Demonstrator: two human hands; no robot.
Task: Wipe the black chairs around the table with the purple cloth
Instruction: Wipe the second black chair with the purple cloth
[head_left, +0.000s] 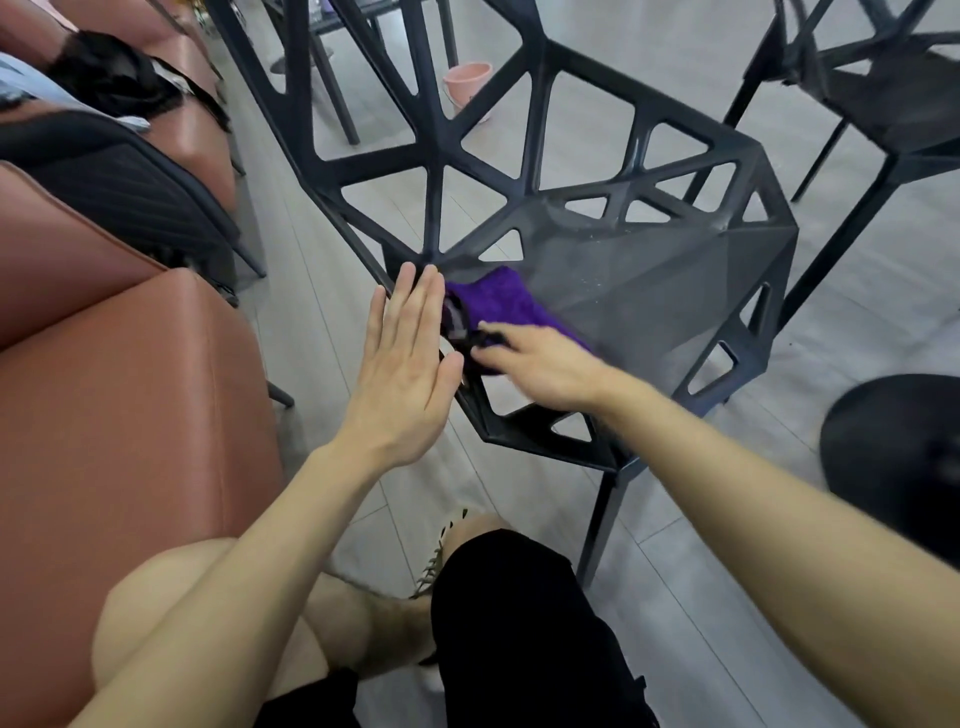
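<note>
A black chair (649, 280) with a web-like cut-out frame stands in front of me, its seat facing up. The purple cloth (511, 306) lies on the seat's left edge. My right hand (540, 369) presses down on the cloth's near part, with its fingers curled over the cloth. My left hand (405, 364) is flat with straight fingers, its palm against the outer side of the chair's left rim. A second black chair (883, 98) stands at the upper right.
Brown leather seats (119, 395) line the left side, with a black bag (114, 73) on one. A pink bucket (467, 83) sits on the grey floor behind the chair. A round black base (898, 457) lies at the right. My knees are at the bottom.
</note>
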